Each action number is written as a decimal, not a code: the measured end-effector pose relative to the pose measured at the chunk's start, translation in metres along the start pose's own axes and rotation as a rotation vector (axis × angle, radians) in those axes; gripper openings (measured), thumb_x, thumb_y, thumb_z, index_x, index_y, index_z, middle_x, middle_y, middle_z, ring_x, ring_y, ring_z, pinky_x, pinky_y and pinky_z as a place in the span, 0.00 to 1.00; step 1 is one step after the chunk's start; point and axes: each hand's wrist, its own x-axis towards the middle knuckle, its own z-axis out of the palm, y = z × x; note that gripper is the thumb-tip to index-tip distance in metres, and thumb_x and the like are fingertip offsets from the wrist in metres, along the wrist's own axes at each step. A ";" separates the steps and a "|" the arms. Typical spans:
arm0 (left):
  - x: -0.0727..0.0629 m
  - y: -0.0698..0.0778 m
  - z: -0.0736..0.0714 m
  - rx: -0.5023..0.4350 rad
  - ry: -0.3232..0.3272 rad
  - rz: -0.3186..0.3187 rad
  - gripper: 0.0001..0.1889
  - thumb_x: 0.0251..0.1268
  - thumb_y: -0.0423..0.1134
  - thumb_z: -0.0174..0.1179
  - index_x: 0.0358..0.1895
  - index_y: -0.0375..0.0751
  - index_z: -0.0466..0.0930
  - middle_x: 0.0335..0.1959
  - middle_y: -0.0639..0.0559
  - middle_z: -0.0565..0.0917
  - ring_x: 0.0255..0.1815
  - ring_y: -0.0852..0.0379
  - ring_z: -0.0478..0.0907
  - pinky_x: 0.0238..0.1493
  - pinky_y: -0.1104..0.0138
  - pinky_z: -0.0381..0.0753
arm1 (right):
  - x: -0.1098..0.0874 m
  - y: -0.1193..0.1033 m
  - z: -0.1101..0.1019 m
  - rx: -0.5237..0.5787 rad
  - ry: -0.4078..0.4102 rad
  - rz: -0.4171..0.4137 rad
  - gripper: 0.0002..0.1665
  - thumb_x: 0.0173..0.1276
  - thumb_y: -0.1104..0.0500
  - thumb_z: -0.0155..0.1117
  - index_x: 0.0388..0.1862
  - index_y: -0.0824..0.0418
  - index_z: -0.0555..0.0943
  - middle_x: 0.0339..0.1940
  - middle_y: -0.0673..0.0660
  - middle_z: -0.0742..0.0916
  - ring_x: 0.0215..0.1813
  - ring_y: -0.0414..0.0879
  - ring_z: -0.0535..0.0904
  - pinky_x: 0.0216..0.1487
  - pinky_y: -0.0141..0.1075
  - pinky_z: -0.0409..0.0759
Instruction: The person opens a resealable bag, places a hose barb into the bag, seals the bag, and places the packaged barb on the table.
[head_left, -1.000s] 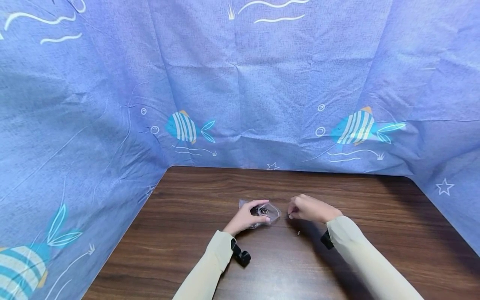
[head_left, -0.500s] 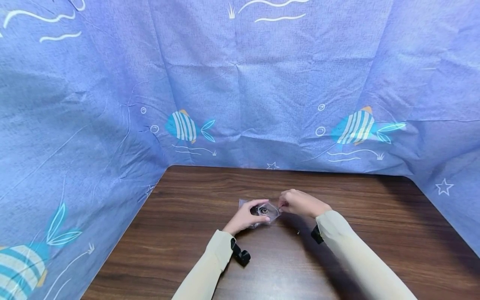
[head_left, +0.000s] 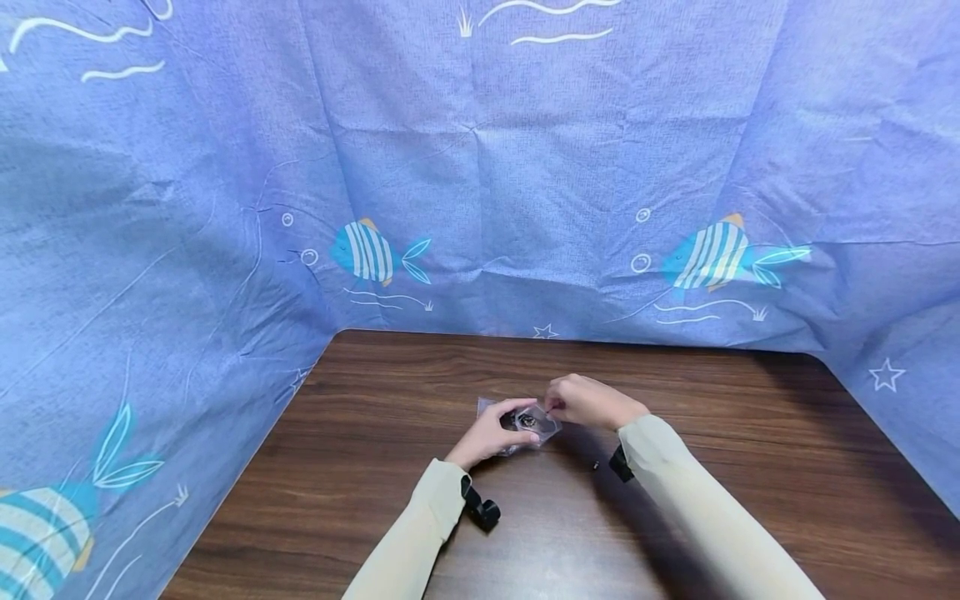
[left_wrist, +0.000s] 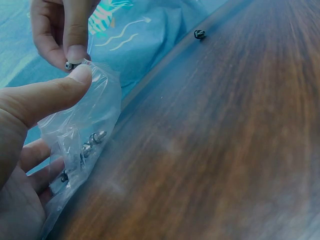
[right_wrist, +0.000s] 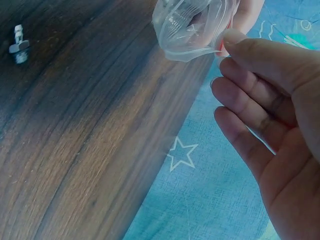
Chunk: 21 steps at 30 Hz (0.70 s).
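Observation:
A clear plastic zip bag [head_left: 547, 428] stands with its mouth spread wide near the table's middle. My left hand [head_left: 486, 435] grips it, thumb at the rim and fingers along the far side. Several small metal fittings [left_wrist: 91, 144] lie inside the bag. My right hand [head_left: 592, 402] is at the mouth's right edge. Its thumb and finger pinch another small metal fitting [left_wrist: 69, 65], mostly covered by the fingertips in the left wrist view. A loose metal fitting [right_wrist: 20, 46], with a hex collar and a narrow stem, lies on the table near the right forearm.
The brown wood-grain table [head_left: 360, 500] fills the lower view. Blue fish-print cloth [head_left: 540, 167] hangs behind it and at both sides. A black wrist camera [head_left: 482, 510] sticks out below the left wrist.
My right hand has moved left from beside the bag to its mouth, carrying the small fitting. The left hand and the bag have stayed in place.

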 end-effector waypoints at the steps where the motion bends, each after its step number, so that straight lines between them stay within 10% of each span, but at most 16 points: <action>1: 0.000 0.000 0.000 -0.001 0.001 0.003 0.31 0.55 0.46 0.71 0.64 0.51 0.74 0.63 0.55 0.77 0.63 0.57 0.72 0.66 0.60 0.66 | 0.001 -0.001 0.000 0.000 -0.002 -0.001 0.03 0.60 0.62 0.69 0.28 0.59 0.84 0.27 0.45 0.82 0.28 0.31 0.73 0.33 0.26 0.77; 12: -0.001 0.004 0.001 -0.015 0.010 -0.009 0.29 0.56 0.40 0.70 0.64 0.50 0.74 0.62 0.49 0.77 0.61 0.51 0.73 0.62 0.60 0.68 | 0.005 -0.004 0.000 0.014 0.004 -0.030 0.03 0.60 0.63 0.69 0.29 0.62 0.84 0.27 0.47 0.84 0.28 0.32 0.74 0.32 0.26 0.77; 21: -0.013 0.036 -0.005 -0.037 0.002 0.014 0.28 0.56 0.35 0.69 0.62 0.41 0.75 0.62 0.43 0.78 0.62 0.46 0.73 0.63 0.59 0.68 | 0.005 -0.006 0.000 0.010 0.002 -0.030 0.03 0.59 0.63 0.69 0.32 0.61 0.86 0.30 0.48 0.85 0.32 0.35 0.79 0.37 0.27 0.80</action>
